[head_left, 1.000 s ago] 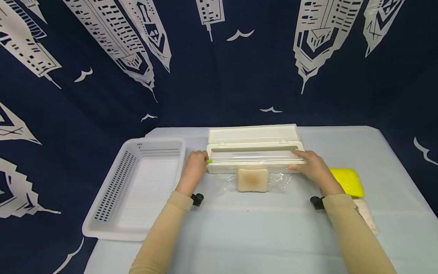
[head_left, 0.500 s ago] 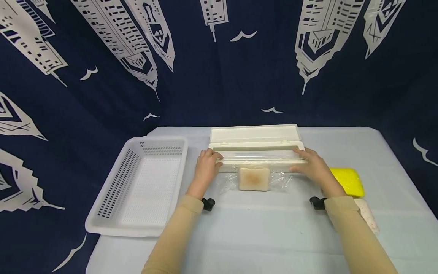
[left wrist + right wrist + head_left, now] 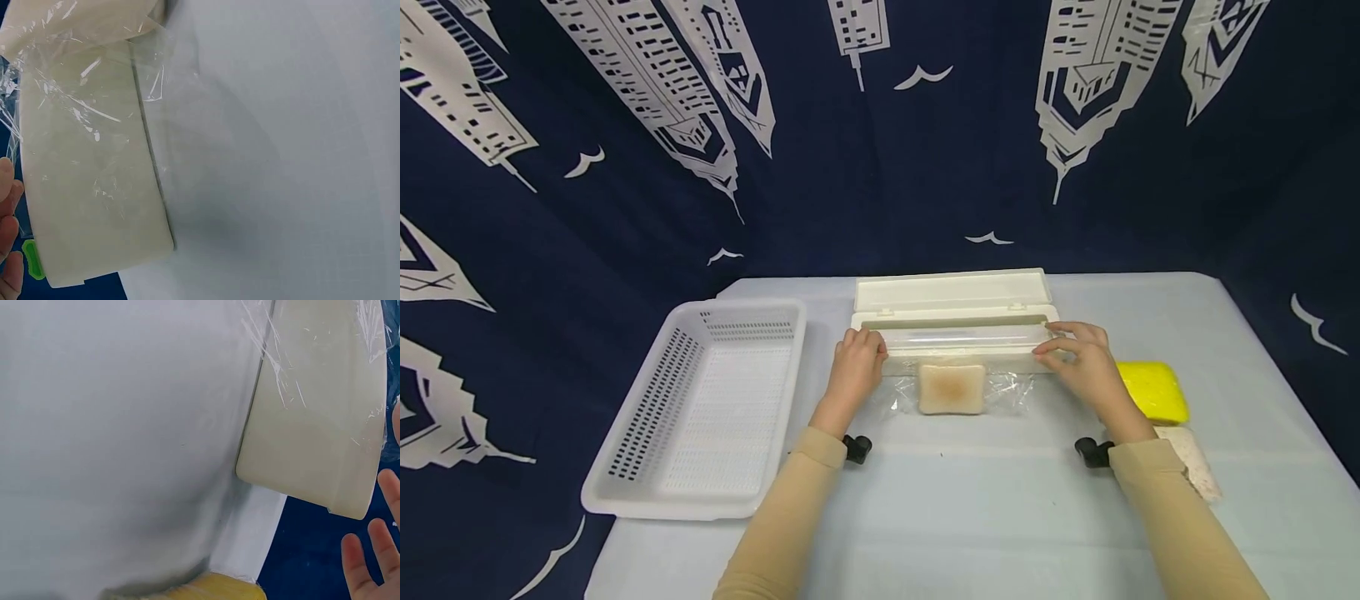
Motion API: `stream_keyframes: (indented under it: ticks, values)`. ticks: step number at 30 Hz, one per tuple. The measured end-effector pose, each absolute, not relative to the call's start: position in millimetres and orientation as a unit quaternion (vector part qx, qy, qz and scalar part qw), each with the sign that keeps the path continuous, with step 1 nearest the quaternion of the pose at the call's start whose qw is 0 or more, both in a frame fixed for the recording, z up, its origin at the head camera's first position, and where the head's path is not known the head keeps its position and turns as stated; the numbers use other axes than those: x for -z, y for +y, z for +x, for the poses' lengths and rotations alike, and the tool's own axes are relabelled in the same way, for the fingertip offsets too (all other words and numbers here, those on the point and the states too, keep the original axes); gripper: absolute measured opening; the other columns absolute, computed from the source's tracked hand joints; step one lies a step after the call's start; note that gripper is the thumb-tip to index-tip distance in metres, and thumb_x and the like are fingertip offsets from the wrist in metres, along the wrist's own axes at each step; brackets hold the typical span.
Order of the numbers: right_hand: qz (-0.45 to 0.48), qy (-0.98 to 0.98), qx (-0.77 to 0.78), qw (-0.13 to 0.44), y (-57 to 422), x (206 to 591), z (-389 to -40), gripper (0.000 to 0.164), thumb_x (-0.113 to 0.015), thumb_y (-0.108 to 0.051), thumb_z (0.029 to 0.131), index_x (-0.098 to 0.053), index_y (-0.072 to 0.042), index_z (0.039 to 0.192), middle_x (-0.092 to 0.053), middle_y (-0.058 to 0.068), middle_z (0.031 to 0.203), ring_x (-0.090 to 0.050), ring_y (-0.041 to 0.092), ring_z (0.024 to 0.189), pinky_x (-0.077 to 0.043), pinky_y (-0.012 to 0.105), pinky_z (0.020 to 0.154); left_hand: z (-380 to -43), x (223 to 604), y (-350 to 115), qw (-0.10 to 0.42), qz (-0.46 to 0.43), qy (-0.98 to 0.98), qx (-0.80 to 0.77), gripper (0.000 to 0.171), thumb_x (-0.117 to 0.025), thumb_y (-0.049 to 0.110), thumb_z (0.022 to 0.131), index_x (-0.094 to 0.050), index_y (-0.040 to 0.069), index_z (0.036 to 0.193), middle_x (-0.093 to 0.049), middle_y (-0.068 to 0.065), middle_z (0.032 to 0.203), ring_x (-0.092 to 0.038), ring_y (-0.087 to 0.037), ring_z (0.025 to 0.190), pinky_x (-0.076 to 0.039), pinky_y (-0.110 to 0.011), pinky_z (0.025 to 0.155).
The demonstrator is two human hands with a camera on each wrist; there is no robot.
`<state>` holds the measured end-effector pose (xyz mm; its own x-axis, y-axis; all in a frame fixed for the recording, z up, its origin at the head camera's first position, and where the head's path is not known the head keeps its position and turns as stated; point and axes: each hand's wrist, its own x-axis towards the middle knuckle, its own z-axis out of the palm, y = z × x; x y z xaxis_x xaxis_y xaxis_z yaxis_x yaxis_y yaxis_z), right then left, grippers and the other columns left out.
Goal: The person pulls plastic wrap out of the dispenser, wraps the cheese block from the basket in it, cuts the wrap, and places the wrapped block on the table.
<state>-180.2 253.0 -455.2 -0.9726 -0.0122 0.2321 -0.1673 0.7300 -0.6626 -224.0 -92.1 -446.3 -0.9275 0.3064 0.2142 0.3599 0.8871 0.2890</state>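
Note:
A cream plastic wrap dispenser box (image 3: 955, 363) lies on the table with its lid (image 3: 951, 290) raised and a clear roll (image 3: 962, 336) inside. Clear plastic wrap (image 3: 1009, 390) hangs over its front. A pale, rounded-square piece (image 3: 952, 388) with a browned middle, like sliced bread, sits before the box. My left hand (image 3: 855, 367) pinches the wrap by the box's left front edge. At the right end, thumb and index finger of my right hand (image 3: 1086, 371) meet on the wrap, other fingers extended. A green cutter tab (image 3: 34, 259) shows at the box's left end.
A white perforated basket (image 3: 778, 400) stands on the left of the table. To the right, partly behind the right forearm, lie a yellow wrapped block (image 3: 1153, 392) and a whitish speckled piece (image 3: 1193, 462). A dark blue patterned cloth (image 3: 880, 183) hangs behind.
My left hand has left the green tab and moved right along the box front, its spread fingers closing on the wrap. My right thumb and index finger, apart before, have come together.

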Motion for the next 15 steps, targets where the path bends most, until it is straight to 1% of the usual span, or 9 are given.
stream_keyframes:
  ticks: [2,5,8,11,15]
  values:
    - [0.048,-0.925,-0.358,0.116,252,455,-179,0.007,-0.073,-0.002,0.085,-0.076,-0.004,0.092,-0.057,0.019,0.128,-0.033,0.044,0.129,-0.033,0.06,0.101,-222,447,-92,0.086,-0.179,-0.967,0.159,0.007,-0.066,0.015,0.094,-0.062,0.009,0.091,-0.065,-0.004,0.092,-0.052,-0.022,0.091,-0.042,-0.034,0.079]
    - [0.043,-0.926,-0.353,0.123,251,455,-176,0.007,-0.074,-0.003,0.085,-0.076,-0.003,0.092,-0.061,0.017,0.117,-0.038,0.039,0.119,-0.036,0.05,0.092,-219,447,-92,0.101,-0.191,-0.964,0.153,0.006,-0.066,0.014,0.094,-0.063,0.01,0.096,-0.068,-0.004,0.092,-0.054,-0.023,0.09,-0.043,-0.034,0.077]
    - [0.047,-0.927,-0.349,0.127,251,456,-174,0.008,-0.075,-0.005,0.085,-0.076,-0.003,0.093,-0.064,0.014,0.107,-0.043,0.035,0.11,-0.036,0.043,0.087,-215,447,-94,0.121,-0.209,-0.96,0.144,0.014,-0.067,0.01,0.092,-0.067,0.011,0.106,-0.068,-0.004,0.095,-0.056,-0.024,0.093,-0.043,-0.035,0.077]
    - [0.055,-0.93,-0.34,0.132,250,458,-172,0.01,-0.074,-0.006,0.086,-0.076,-0.004,0.095,-0.067,0.013,0.101,-0.047,0.032,0.104,-0.037,0.042,0.085,-210,447,-96,0.14,-0.224,-0.955,0.138,0.023,-0.067,0.005,0.089,-0.07,0.014,0.11,-0.068,-0.005,0.094,-0.056,-0.025,0.094,-0.044,-0.035,0.076]
    - [0.061,-0.933,-0.327,0.136,250,462,-168,0.013,-0.073,-0.004,0.086,-0.076,-0.003,0.099,-0.07,0.015,0.097,-0.051,0.031,0.099,-0.042,0.047,0.086,-204,448,-99,0.15,-0.228,-0.951,0.144,0.022,-0.066,0.003,0.087,-0.072,0.013,0.105,-0.067,-0.005,0.09,-0.056,-0.025,0.091,-0.044,-0.035,0.074]
